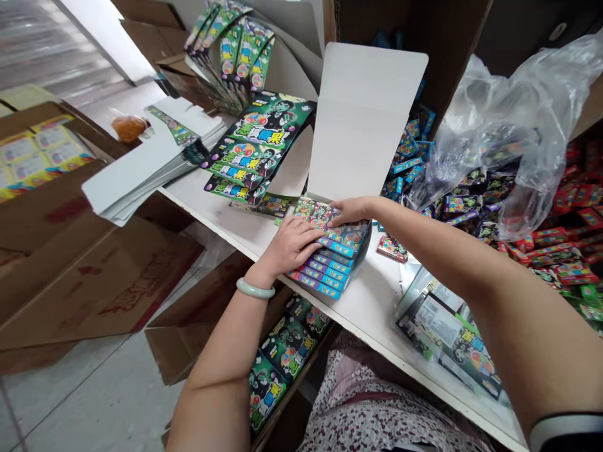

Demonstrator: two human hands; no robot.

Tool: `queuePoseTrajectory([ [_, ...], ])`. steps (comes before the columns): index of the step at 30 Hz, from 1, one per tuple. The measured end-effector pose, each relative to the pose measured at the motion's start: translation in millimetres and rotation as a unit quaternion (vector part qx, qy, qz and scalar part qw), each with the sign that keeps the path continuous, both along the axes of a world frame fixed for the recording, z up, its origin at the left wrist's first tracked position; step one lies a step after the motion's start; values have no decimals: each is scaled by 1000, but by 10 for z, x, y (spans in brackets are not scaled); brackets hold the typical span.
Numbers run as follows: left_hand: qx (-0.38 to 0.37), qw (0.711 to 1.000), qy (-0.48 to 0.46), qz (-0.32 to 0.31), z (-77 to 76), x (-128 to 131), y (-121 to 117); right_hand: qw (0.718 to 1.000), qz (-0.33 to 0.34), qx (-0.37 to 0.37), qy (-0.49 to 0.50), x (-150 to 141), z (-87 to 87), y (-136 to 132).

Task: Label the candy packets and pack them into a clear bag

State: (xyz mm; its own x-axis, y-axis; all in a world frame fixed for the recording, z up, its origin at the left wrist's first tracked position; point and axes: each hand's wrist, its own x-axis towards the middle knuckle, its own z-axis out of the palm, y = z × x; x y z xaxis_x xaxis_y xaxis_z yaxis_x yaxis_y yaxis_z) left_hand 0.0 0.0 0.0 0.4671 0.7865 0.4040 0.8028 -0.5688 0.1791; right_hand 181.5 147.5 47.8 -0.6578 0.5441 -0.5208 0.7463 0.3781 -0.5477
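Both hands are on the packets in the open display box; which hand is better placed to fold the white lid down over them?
Probably the right hand: it rests at the far edge of the packets, just under the upright white lid. The left hand lies flat lower down, pressing the stack.

1. Landmark: open display box (330, 251) on the white table (372, 307), its lid (360, 119) standing up behind.
2. Left hand (292, 245) and right hand (351, 210) rest on the packets (325, 276) in it.
3. Left of it: flat printed cartons (254, 147), then stacked blanks (141, 169).
4. Right of it: plastic bag (499, 138) over loose packets (565, 251).
5. Below the table edge: carton of filled boxes (282, 351).
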Motion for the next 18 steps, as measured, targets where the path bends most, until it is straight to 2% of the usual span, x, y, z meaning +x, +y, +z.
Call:
queuePoseTrajectory([
  [4, -30, 999, 17, -9, -37, 12, 47, 984, 85, 156, -19, -16, 104, -174],
  [8, -52, 998, 32, -5, -75, 23, 99, 939, 103, 324, -58, -40, -27, -409],
  [11, -35, 999, 8, 12, -96, 12, 98, 933, 105, 344, -28, 35, -204, -440],
  [13, -25, 999, -13, 42, -111, 4, 94, 934, 99, 339, 50, 147, -294, -397],
  [15, -22, 995, -24, 96, -126, 3, 104, 924, 71, 350, 137, 290, -369, -359],
  [18, -88, 982, -2, 170, -138, 28, 153, 914, 54, 357, 186, 488, -498, -394],
])
